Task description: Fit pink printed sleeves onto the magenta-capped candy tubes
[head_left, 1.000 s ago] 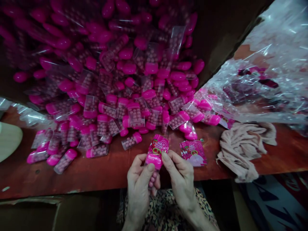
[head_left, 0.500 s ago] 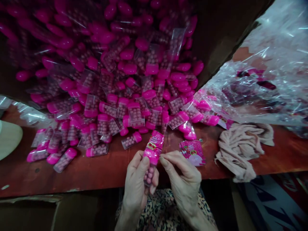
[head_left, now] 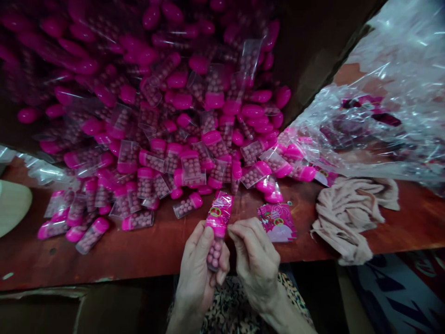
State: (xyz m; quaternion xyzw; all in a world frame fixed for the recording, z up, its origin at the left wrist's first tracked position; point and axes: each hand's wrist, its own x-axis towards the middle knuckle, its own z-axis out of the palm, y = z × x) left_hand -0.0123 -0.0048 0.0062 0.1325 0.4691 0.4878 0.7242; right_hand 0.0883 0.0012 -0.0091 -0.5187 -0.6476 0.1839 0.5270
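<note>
My left hand (head_left: 196, 264) is closed around a small clear candy container (head_left: 214, 254) filled with pink balls. Its pink cap end points away from me, and a shiny printed pink plastic sleeve (head_left: 220, 208) sits over that end and sticks out beyond it. My right hand (head_left: 256, 260) is closed in a pinch, its fingertips right beside the sleeve's lower right edge. Whatever may be between those fingertips is hidden. A stack of flat printed sleeves (head_left: 277, 222) lies on the table just beyond my right hand.
A large heap of pink-capped candy containers (head_left: 191, 167) spills from a dark box (head_left: 313, 60) onto the reddish table (head_left: 139, 255). At the right are a crumpled cloth (head_left: 342, 218) and clear plastic wrapping (head_left: 392, 120). A pale rounded object (head_left: 14, 206) stands at the left edge.
My right hand has curled in more and shifted slightly left, its fingers drawn closer together beside the sleeve. My left hand still holds the container in nearly the same place.
</note>
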